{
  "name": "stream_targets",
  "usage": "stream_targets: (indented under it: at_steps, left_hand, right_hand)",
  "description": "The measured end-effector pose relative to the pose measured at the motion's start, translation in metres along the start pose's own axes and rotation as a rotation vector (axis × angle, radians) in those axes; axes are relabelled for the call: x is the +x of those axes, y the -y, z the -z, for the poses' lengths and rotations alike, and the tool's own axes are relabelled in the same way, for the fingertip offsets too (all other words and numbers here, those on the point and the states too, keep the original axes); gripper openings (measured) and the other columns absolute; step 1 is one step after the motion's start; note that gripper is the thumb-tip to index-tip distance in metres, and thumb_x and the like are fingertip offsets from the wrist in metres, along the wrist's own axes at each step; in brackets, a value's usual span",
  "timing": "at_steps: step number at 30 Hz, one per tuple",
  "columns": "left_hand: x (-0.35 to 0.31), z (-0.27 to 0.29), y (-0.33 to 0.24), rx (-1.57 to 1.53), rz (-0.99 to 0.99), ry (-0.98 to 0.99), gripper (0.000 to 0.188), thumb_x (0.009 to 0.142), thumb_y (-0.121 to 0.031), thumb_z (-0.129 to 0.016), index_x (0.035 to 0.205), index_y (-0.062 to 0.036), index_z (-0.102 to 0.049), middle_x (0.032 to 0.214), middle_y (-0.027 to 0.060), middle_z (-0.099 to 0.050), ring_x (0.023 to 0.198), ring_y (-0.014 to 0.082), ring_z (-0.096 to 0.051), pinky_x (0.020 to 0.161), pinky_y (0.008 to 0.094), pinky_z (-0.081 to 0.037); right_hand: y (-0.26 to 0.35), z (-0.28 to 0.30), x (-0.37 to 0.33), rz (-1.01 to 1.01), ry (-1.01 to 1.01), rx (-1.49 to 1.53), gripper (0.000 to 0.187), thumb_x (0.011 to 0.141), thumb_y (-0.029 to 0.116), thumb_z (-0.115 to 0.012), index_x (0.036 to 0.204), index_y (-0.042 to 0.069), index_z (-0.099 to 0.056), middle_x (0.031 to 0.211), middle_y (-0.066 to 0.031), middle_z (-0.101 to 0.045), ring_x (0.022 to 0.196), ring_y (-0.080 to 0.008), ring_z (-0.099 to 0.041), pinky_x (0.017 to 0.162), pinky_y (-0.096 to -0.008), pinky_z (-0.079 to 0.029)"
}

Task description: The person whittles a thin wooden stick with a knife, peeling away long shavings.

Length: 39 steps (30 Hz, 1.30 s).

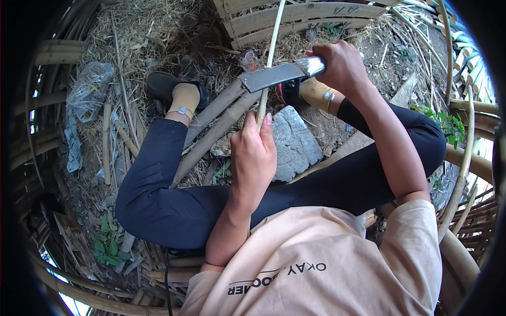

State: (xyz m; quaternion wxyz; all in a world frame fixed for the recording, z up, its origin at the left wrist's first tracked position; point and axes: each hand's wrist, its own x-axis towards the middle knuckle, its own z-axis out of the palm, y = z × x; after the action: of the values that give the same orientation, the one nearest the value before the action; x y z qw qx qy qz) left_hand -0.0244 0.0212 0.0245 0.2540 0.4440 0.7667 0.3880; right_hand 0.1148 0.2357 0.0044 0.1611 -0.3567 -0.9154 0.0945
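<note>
My left hand [253, 152] is closed around the lower end of a long, thin bamboo strip [272, 45], which rises away from me past the top edge. In my right hand [341, 68] is the handle of a broad-bladed knife [271, 77], its flat grey blade pointing left. The blade lies across the strip above my left fist and hides a short piece of it; whether it cuts in, I cannot tell. Just beneath the blade tip are the ends of two bamboo poles [224, 118] that slope down to the left between my legs.
A large grey stone [296, 145] sits right of my left hand. Ahead stands a slatted wooden crate [300, 20]. Crumpled clear plastic [92, 89] lies at the left among dry straw. Cut bamboo [474, 71] is piled at the far right. My dark shoe [162, 88] rests by the poles.
</note>
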Motion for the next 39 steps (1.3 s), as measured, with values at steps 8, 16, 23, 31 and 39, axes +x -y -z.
stream_targets:
  at_steps: [8,16,23,31,39]
  left_hand:
    - [-0.011,0.005,-0.002,0.032,0.0,0.038,0.027,0.105,-0.021,-0.052,0.092,0.002,-0.055,0.06,0.0214,-0.055,0.058,0.0426,-0.059,0.054,0.0488,-0.041]
    - [0.004,-0.001,0.002,-0.032,0.0,0.05,0.029,0.105,-0.023,-0.052,0.088,0.0012,-0.055,0.062,0.021,-0.057,0.06,0.0436,-0.06,0.056,0.05,-0.042]
    - [0.006,-0.007,0.002,-0.028,-0.018,0.048,0.029,0.105,-0.023,-0.052,0.088,0.0012,-0.054,0.064,0.022,-0.057,0.06,0.0447,-0.059,0.057,0.0506,-0.042]
    - [-0.003,-0.013,-0.001,0.017,0.015,0.042,0.028,0.106,-0.022,-0.049,0.096,0.0041,-0.057,0.065,0.023,-0.054,0.062,0.0462,-0.054,0.06,0.0498,-0.041]
    - [-0.004,-0.007,0.0,0.082,0.071,0.068,0.029,0.106,-0.021,-0.049,0.093,0.0045,-0.056,0.059,0.0228,-0.052,0.058,0.0463,-0.055,0.056,0.0516,-0.039]
  right_hand:
    - [-0.073,0.033,0.019,-0.421,-0.029,-0.264,0.029,0.084,0.025,-0.069,0.109,0.014,-0.077,0.086,-0.0159,-0.075,0.079,-0.0346,-0.074,0.076,-0.0458,-0.059]
    - [-0.019,0.009,-0.006,-0.059,-0.07,0.1,0.011,0.081,0.016,-0.073,0.084,0.005,-0.075,0.07,-0.0154,-0.069,0.063,-0.0302,-0.069,0.064,-0.0416,-0.054]
    - [0.019,0.004,-0.021,-0.005,0.293,0.164,0.011,0.072,0.015,-0.069,0.081,0.01,-0.073,0.071,-0.0161,-0.069,0.071,-0.0379,-0.07,0.07,-0.0475,-0.057]
    - [0.014,-0.001,-0.02,-0.069,0.238,0.096,0.012,0.067,0.018,-0.073,0.076,0.009,-0.071,0.068,-0.0149,-0.067,0.069,-0.0368,-0.068,0.067,-0.0477,-0.055]
    - [0.005,-0.013,-0.007,-0.086,0.197,0.028,0.013,0.067,0.013,-0.07,0.078,0.007,-0.072,0.07,-0.0164,-0.069,0.067,-0.0364,-0.07,0.066,-0.0452,-0.057]
